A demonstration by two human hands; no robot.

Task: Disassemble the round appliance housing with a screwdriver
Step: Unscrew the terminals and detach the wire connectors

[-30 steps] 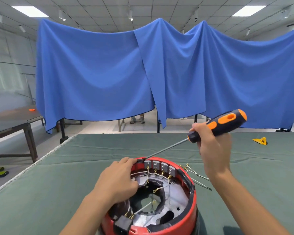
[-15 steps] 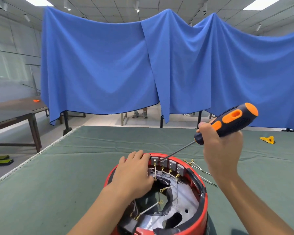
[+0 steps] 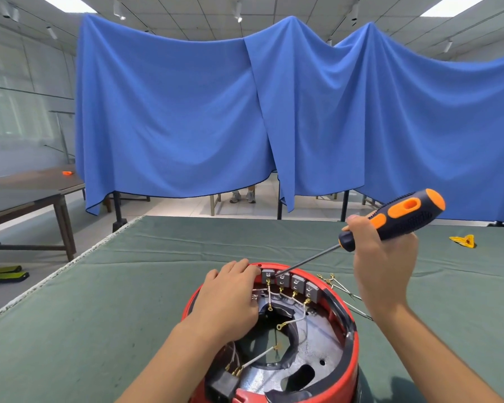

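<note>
A big blue cloth (image 3: pixel 186 117) is hung across the back of the room. In front of it, a desk (image 3: pixel 99 315) is covered with a green sheet. The round red housing (image 3: pixel 351 341) is set on the desk at the near edge, with its open side up. It looks hard and stiff, and probably a bit heavy, so it should stay put if it is held by its thick rim. The rim looks smooth and could slip.

The left hand (image 3: pixel 230 298) is laid on the far left rim, fingers bent over the edge, so the housing is kept from turning. The right hand (image 3: pixel 381 263) is wrapped tight around the screwdriver (image 3: pixel 390 219), at the front of its black and orange handle. The thin metal shaft is pointed down at a row of small grey blocks (image 3: pixel 291 282) inside the far rim. The tip looks to be touching one block.

Thin white wires (image 3: pixel 297 317) with gold ends are joined to the blocks. They look soft and easy to bend or break, so they should not be pulled.

A small yellow thing (image 3: pixel 463 240) is left far off on the right.
</note>
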